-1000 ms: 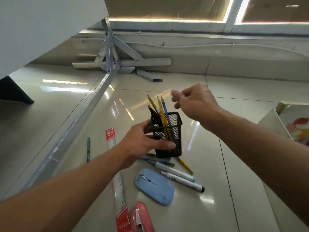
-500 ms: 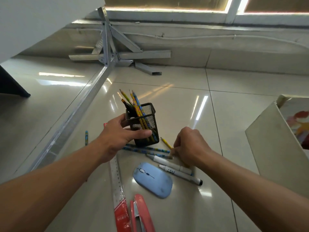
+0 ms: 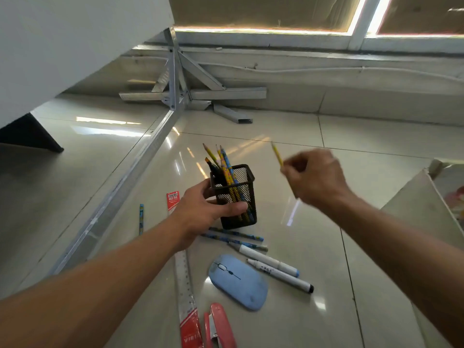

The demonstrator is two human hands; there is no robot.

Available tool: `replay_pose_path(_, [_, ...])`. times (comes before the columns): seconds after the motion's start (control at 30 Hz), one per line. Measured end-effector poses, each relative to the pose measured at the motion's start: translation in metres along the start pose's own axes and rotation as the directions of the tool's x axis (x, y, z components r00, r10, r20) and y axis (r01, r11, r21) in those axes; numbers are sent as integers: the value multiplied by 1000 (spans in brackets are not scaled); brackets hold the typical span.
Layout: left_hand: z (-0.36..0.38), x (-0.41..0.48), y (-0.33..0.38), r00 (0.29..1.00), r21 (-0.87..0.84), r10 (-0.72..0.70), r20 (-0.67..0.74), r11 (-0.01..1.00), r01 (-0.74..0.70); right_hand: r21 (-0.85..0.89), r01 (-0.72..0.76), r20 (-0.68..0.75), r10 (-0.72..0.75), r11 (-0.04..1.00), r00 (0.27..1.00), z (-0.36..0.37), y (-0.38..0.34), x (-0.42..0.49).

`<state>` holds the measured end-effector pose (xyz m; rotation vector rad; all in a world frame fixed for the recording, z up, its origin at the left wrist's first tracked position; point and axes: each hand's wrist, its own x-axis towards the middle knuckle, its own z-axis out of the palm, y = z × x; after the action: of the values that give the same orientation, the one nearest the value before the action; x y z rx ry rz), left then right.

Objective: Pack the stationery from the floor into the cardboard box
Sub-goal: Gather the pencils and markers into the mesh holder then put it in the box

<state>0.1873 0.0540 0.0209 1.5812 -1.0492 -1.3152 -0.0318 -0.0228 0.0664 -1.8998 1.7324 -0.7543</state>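
Packing seems barely begun: left hand (image 3: 200, 212) grips the pencil cup (image 3: 238, 194), right hand (image 3: 313, 179) at its 2 o'clock pinches a pencil (image 3: 277, 154), while markers (image 3: 273, 264), mouse (image 3: 238, 282), ruler (image 3: 185, 277) and stapler (image 3: 218, 327) lie unpacked at 6 o'clock

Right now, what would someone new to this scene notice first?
Mid-frame, the left hand grips a black mesh pencil holder stuffed with pencils. Just right of it, the raised right hand pinches a yellow pencil. Below, a blue mouse and a red stapler lie on the glossy floor.
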Motion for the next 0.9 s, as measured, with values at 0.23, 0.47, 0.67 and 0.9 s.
replay_pose_path(0.23, [21,0,7,999,39,24,49,999,-26,241,164,126,-199,956,972,-22,-65,19])
replay_pose_path(0.47, [21,0,3,997,85,34,71,996,-40,-145,177,354,-116,974,928,-2,-55,12])
replay_pose_path(0.67, [22,-1,-3,996,93,33,83,995,-41,-249,163,357,-66,955,932,16,-52,9])
replay_pose_path(0.9, [21,-1,-4,996,83,19,82,996,-26,-207,142,360,-59,968,931,8,-57,4])
